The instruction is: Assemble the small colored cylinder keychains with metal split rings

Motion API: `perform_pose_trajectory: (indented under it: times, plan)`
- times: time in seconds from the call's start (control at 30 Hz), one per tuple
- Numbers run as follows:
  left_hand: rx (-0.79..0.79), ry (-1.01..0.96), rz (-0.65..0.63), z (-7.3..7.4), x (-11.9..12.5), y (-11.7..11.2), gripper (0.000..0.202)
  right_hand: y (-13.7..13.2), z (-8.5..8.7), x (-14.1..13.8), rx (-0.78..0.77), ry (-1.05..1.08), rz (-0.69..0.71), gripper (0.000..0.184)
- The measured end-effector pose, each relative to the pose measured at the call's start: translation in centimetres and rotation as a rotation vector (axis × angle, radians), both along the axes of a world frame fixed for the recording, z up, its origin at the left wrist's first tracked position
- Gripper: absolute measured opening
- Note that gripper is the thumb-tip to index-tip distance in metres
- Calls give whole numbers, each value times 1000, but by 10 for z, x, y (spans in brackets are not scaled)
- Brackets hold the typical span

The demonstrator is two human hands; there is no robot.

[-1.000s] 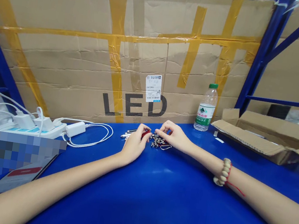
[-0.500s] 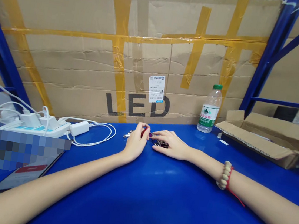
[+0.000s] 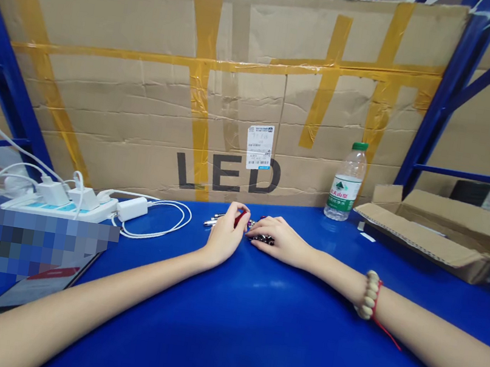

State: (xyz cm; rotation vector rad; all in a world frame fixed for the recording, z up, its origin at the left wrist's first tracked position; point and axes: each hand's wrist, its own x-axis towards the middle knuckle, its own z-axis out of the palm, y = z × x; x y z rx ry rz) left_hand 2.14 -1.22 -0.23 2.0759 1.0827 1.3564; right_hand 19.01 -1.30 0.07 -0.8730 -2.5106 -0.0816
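Observation:
My left hand (image 3: pixel 224 237) rests on the blue shelf surface (image 3: pixel 253 313) with its fingers curled round a small red piece. My right hand (image 3: pixel 277 239) lies palm down, fingers pressed over a heap of small dark metal parts (image 3: pixel 259 238) that mostly hides beneath it. The two hands almost touch. A few thin silver rods (image 3: pixel 211 222) lie just left of my left fingertips. A beaded bracelet (image 3: pixel 368 296) with a red cord is on my right wrist.
A taped cardboard sheet marked LED (image 3: pixel 239 97) forms the back wall. A water bottle (image 3: pixel 345 182) stands at the right back, an open cardboard box (image 3: pixel 444 235) beyond it. A power strip with chargers and white cables (image 3: pixel 80 206) and a phone (image 3: pixel 38 290) lie at the left.
My right hand has dropped from a raised pinch above the heap to lying flat over the small parts. My left hand has stayed put with the red piece.

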Motion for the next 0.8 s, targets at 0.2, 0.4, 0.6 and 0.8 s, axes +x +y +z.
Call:
perform_pose_trajectory:
  times: [0.2, 0.4, 0.6, 0.8]
  plan:
    - [-1, 2, -9, 1, 0, 0, 14, -2, 0, -3, 4, -1, 24, 15]
    - [-12, 5, -11, 2, 0, -1, 15, -2, 0, -3, 10, 6, 7, 14]
    - [2, 10, -3, 1, 1, -1, 16, -3, -1, -3, 13, 33, 20, 14]
    - [-2, 26, 24, -1, 1, 0, 14, -4, -1, -5, -3, 15, 3, 17]
